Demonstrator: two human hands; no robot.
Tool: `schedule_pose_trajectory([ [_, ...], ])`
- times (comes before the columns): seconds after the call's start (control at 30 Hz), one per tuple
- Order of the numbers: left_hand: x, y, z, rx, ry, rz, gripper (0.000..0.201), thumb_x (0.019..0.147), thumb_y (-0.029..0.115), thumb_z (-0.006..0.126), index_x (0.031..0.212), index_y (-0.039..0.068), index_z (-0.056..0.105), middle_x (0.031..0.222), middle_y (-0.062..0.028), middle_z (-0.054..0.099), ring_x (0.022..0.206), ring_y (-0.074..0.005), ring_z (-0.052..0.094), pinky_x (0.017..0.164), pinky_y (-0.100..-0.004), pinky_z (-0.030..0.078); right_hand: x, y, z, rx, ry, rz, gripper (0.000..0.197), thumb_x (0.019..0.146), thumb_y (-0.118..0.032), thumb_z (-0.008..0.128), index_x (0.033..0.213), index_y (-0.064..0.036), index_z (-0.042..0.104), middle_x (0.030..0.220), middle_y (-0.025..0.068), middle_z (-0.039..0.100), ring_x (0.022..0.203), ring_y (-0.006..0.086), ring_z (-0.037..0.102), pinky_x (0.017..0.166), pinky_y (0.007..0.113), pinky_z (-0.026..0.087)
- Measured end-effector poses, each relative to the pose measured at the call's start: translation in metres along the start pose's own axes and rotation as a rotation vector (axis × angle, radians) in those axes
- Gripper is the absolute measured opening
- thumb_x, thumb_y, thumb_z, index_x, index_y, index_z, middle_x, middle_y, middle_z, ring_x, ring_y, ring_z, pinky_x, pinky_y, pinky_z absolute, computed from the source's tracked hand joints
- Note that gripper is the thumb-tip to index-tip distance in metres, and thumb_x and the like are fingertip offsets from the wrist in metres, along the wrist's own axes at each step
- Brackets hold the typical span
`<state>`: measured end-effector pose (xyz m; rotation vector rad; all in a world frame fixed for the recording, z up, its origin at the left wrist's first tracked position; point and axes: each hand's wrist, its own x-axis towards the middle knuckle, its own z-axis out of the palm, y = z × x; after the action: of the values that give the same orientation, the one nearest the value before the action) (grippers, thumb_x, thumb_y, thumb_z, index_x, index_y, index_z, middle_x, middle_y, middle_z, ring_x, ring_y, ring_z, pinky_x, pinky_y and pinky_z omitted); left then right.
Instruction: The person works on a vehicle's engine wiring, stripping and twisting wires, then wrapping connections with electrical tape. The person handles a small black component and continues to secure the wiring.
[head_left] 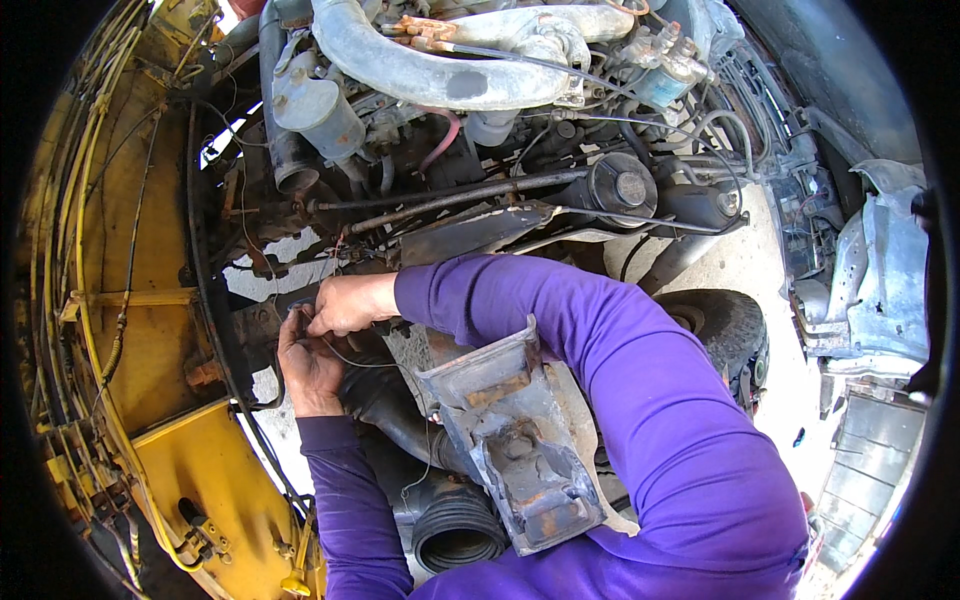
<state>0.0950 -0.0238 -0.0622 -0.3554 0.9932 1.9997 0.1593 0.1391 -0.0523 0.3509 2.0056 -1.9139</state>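
Observation:
My left hand (311, 372) and my right hand (348, 303) meet left of centre, beside the dark frame rail. Their fingers are closed and pinched together at the tips, around a thin wire (385, 364). From between the hands this wire sags to the right, then hangs down past a black curved hose (400, 415). The exact spot where the fingertips grip is partly covered by the fingers. Under my right arm stands a rusty grey metal bracket (515, 440). A black ribbed rubber duct (458, 530) opens below the hose.
A greasy engine with a thick silver pipe (440, 80) and a grey canister (318, 110) lies ahead. Yellow panels (150, 330) with cables and hoses run along the left. To the right are a tyre (720, 325) and a battered blue-grey body panel (880, 265).

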Motion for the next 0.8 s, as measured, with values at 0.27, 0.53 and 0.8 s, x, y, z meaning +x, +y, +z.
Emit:
schedule_pose_trajectory([
  [0.27,0.008,0.003,-0.013,-0.010,-0.046,-0.015,0.029,0.105,0.028,0.047,0.114,0.006,0.064,0.108,-0.0085,0.069,0.102,-0.0263,0.066,0.090,-0.0444,0.054,-0.009,-0.010,-0.001,-0.031,-0.054,-0.071,0.034,0.091,-0.032,0.072,0.084,0.0012,0.075,0.068,0.0074,0.067,0.060,0.0171,0.059,0.056,0.034,0.046],
  [0.53,-0.007,-0.001,0.019,0.138,0.105,0.005,0.028,0.103,0.033,0.050,0.101,0.009,0.065,0.095,-0.0047,0.071,0.081,-0.0223,0.069,0.062,-0.0349,0.056,-0.023,-0.020,-0.005,-0.073,-0.132,-0.233,0.037,0.092,-0.032,0.072,0.091,0.0047,0.074,0.073,0.0099,0.070,0.065,0.0187,0.064,0.063,0.034,0.052],
  [0.8,0.003,0.007,-0.009,0.091,-0.026,-0.062,0.033,0.103,0.031,0.047,0.114,0.005,0.064,0.108,-0.0110,0.070,0.097,-0.0286,0.069,0.081,-0.0429,0.059,-0.018,-0.015,-0.008,-0.168,-0.147,-0.299,0.037,0.092,-0.033,0.071,0.090,0.0040,0.074,0.074,0.0091,0.071,0.066,0.0195,0.064,0.063,0.035,0.051],
])
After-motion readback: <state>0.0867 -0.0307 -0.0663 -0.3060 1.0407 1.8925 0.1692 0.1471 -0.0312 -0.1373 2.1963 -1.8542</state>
